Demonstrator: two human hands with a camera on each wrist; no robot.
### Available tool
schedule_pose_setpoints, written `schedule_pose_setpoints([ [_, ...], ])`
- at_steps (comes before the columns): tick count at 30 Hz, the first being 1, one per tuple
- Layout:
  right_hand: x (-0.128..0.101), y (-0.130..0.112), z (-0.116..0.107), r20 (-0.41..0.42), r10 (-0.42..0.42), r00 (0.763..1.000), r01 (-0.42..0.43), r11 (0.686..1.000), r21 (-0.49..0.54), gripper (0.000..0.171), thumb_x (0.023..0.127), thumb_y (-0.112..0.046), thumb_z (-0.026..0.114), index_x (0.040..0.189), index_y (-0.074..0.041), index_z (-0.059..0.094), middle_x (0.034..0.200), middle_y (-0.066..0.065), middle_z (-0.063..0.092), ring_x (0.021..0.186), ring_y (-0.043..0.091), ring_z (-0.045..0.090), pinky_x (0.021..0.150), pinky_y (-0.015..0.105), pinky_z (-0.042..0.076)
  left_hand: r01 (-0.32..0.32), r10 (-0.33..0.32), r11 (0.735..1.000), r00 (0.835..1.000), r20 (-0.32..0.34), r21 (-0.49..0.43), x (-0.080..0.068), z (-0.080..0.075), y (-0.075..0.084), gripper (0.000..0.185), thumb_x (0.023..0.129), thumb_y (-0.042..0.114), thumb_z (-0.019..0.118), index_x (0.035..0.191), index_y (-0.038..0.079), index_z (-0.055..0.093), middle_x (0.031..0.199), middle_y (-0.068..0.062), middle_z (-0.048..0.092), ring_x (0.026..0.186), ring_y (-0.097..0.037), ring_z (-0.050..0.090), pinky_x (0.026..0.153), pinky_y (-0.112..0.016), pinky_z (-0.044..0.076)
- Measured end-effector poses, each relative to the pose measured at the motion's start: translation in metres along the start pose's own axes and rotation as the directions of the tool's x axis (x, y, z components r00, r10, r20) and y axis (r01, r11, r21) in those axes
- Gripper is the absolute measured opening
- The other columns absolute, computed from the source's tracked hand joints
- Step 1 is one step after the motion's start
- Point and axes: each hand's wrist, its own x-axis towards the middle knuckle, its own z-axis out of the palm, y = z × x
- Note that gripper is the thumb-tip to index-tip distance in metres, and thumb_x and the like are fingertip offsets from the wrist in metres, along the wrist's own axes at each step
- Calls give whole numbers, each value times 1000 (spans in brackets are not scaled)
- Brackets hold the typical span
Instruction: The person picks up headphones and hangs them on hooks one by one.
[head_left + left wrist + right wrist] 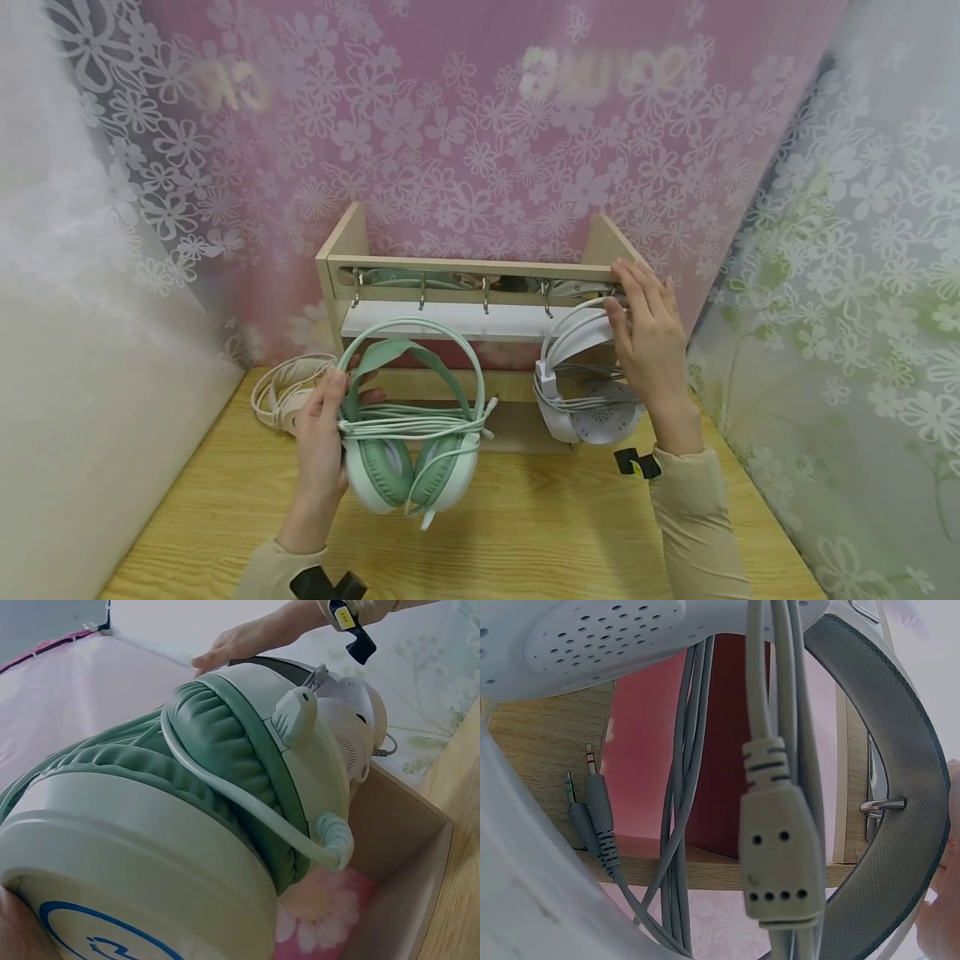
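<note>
**A:** ok so biggest thing first: what's that wooden thing at the back?

**B:** It's a wooden rack [480, 268] standing on the wooden table [525, 533], with a row of metal hooks [486, 295] under its top rail. Floral curtains hang behind and to both sides.

**A:** and the headsets?

**B:** Two main ones. The green headset [408, 417] is out in front of the rack's left half, above the table, its cable wound round the earcups. The left hand [321, 437] has its fingers curled round the left side of it, so that's a proper grip. The white headset [581, 379] hangs at the rack's right end, band up by the hooks, earcups dangling below with the cord looped round them.

**A:** right hand doing what?

**B:** The right hand [648, 333] is up at the white headset's band, fingers mostly straight and laid against the band and the rail's end. Touching, not clenched.

**A:** anything smaller?

**B:** A beige headset [285, 392] lying on the table just left of the green one. In the right wrist view you can see two little audio plugs [585, 791] hanging beside the cord.
</note>
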Motion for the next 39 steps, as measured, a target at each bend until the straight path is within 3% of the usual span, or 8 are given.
schedule_pose_setpoints([
  [10, 0, 1, -1, 18, 0, 1000, 0, 1000, -17, 60, 108, -51, 37, 145, -6, 54, 148, 12, 53, 144, 30, 41, 126, 54, 15, 7, -8, 999, 999, 31, 33, -1, 10, -4, 51, 109, 23, 49, 143, -15, 44, 115, -14, 71, 84, -23, 75, 72, -34, 64],
  [19, 0, 1, 0, 12, -5, 1000, 6, 1000, -18, 61, 108, -51, 37, 144, -5, 55, 147, 13, 54, 144, 30, 42, 126, 55, 16, 17, -18, 999, 1000, 26, 34, 0, 17, -6, 35, 106, 26, 54, 123, -4, 62, 105, -11, 70, 82, -22, 76, 72, -38, 64],
  [26, 1, 0, -1, 7, -4, 1000, 4, 1000, -19, 59, 109, -49, 38, 144, -5, 55, 148, 13, 54, 143, 32, 43, 126, 55, 17, 26, -27, 999, 999, 23, 34, 1, 20, -6, 49, 107, 26, 54, 138, -11, 51, 101, -8, 70, 82, -21, 76, 74, -38, 64],
  [39, 1, -1, -2, 0, -11, 1000, 11, 1000, -3, 56, 109, -47, 40, 145, -6, 55, 148, 13, 54, 142, 33, 44, 125, 57, 18, -6, 3, 1000, 995, 99, 23, 3, 25, -5, 48, 109, 23, 49, 142, -12, 47, 108, -11, 71, 84, -22, 75, 76, -37, 64],
])
